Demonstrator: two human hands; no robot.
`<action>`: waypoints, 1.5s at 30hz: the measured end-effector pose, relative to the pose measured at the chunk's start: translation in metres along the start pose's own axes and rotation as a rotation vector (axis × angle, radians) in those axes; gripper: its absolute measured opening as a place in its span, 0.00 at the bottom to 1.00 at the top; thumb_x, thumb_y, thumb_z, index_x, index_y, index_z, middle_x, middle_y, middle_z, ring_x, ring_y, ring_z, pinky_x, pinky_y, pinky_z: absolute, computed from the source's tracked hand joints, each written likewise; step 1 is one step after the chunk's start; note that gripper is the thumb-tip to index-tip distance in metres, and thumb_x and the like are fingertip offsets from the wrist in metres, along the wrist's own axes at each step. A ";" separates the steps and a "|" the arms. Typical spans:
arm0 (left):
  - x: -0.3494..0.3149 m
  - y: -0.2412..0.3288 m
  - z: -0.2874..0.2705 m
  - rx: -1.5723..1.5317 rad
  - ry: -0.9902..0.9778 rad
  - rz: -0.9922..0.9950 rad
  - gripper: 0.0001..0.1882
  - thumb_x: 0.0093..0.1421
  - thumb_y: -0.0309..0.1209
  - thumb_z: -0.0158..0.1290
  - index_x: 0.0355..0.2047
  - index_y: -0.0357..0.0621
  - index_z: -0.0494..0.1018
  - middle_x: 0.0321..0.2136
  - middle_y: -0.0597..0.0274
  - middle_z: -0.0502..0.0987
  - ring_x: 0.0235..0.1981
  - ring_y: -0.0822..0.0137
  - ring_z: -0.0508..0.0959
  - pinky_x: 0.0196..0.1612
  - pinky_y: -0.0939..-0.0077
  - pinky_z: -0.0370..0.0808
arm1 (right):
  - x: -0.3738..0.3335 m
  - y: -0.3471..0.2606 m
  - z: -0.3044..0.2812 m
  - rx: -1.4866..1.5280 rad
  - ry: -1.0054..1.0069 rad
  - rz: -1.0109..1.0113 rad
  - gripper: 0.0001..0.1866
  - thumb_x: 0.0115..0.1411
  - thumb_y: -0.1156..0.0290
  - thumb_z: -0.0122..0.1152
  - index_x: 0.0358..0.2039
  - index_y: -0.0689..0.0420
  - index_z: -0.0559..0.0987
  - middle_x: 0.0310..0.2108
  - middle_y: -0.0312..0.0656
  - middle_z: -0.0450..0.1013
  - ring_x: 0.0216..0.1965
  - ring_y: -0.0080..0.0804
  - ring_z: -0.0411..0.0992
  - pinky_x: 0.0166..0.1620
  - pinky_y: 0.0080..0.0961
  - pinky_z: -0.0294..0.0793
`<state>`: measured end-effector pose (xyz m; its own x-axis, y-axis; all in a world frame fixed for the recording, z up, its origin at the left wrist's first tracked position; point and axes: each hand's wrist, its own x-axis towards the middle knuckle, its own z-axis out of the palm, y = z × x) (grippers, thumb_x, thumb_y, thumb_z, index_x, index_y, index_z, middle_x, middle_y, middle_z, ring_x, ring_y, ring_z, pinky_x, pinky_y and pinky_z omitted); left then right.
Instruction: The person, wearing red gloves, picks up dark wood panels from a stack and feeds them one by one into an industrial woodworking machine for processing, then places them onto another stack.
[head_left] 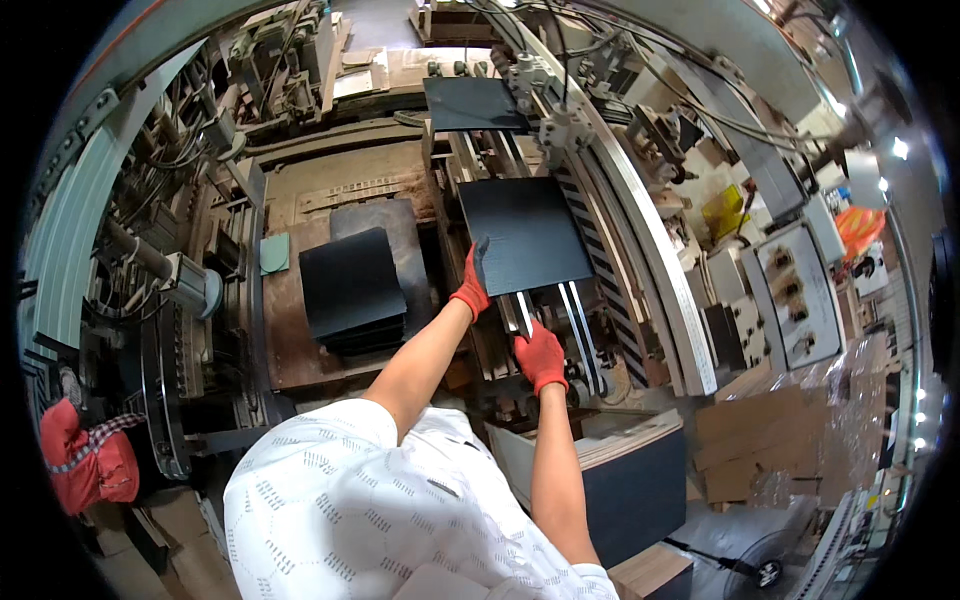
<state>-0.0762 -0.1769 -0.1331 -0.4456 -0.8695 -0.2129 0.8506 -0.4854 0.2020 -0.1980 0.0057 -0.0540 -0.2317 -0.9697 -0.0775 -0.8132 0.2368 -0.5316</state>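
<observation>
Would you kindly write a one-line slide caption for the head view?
Red-gloved left hand and right hand steady a dark sheet on machine rails, beside a stack of dark sheets.

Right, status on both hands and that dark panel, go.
Left hand in red glove grips left edge of the flat black square panel on the feed rails. Right hand on near rail end, holding nothing. Second panel sits further up the line.

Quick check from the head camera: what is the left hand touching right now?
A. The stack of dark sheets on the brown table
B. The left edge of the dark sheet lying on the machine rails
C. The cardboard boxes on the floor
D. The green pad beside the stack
B. The red-gloved left hand rests its fingers on the left edge of the dark sheet lying on the machine rails, clear of the stack of dark sheets.
</observation>
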 end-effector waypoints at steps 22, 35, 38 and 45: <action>-0.005 -0.018 -0.006 -0.015 0.259 -0.089 0.24 0.63 0.53 0.55 0.47 0.46 0.77 0.39 0.66 0.78 0.37 0.68 0.76 0.45 0.70 0.75 | -0.003 -0.030 -0.004 -0.225 0.028 0.115 0.12 0.60 0.59 0.62 0.34 0.54 0.79 0.29 0.48 0.77 0.34 0.54 0.76 0.36 0.44 0.73; -0.004 -0.029 -0.007 -0.043 0.291 -0.134 0.20 0.65 0.49 0.54 0.46 0.47 0.76 0.36 0.69 0.74 0.35 0.72 0.73 0.40 0.75 0.72 | 0.002 -0.025 -0.003 -0.315 0.089 0.090 0.14 0.60 0.58 0.63 0.29 0.55 0.76 0.26 0.46 0.75 0.31 0.52 0.75 0.33 0.42 0.72; -0.004 -0.029 -0.005 -0.059 0.290 -0.164 0.20 0.65 0.49 0.55 0.46 0.47 0.75 0.36 0.69 0.74 0.34 0.71 0.73 0.39 0.74 0.73 | 0.001 -0.025 -0.003 -0.317 0.094 0.124 0.14 0.60 0.56 0.63 0.29 0.54 0.77 0.26 0.46 0.75 0.31 0.51 0.75 0.34 0.42 0.72; -0.011 -0.019 -0.004 0.037 0.304 -0.203 0.27 0.67 0.51 0.51 0.55 0.43 0.73 0.45 0.60 0.78 0.43 0.64 0.78 0.50 0.68 0.76 | -0.005 -0.021 0.003 -0.317 0.120 0.122 0.15 0.59 0.55 0.63 0.30 0.55 0.78 0.27 0.45 0.76 0.31 0.52 0.75 0.34 0.41 0.72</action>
<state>-0.0865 -0.1579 -0.1382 -0.4961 -0.6913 -0.5253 0.7404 -0.6529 0.1600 -0.1788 0.0054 -0.0449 -0.3832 -0.9236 -0.0142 -0.8965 0.3755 -0.2352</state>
